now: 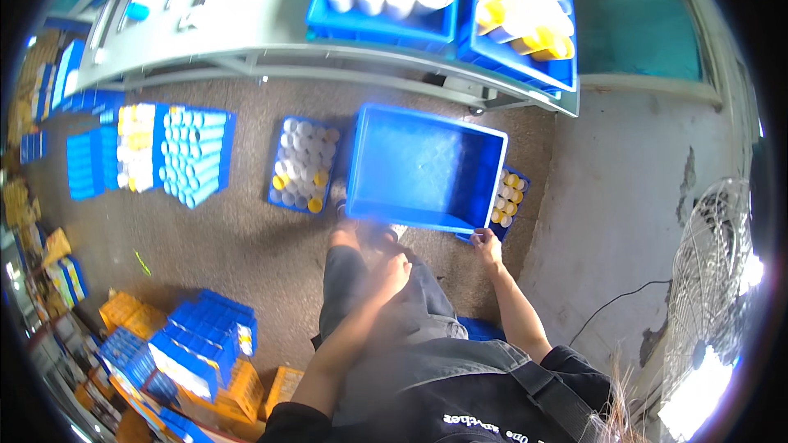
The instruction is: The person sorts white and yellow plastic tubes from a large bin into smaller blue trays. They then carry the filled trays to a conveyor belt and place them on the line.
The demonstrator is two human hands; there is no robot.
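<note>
A big blue plastic crate (425, 166) with nothing in it is tilted before me, above the floor. My right hand (487, 247) grips its rim at the near right corner. Over my lap is my left hand (394, 274), its fingers curled and apart from the crate; no object shows in it. To the left of the crate, a blue crate of white and yellow cups or tubes (303, 163) rests on the floor. Partly hidden behind the big crate's right side is another blue crate with white and yellow round pieces (508, 200).
Two filled blue crates (381, 31) stand on a pale workbench (246, 58) ahead. Light-blue tubes (194, 151) lie stacked on the floor at left. Blue crates (197, 338) are piled at lower left. A wire-caged fan (705, 264) and a cable (615, 298) are at right.
</note>
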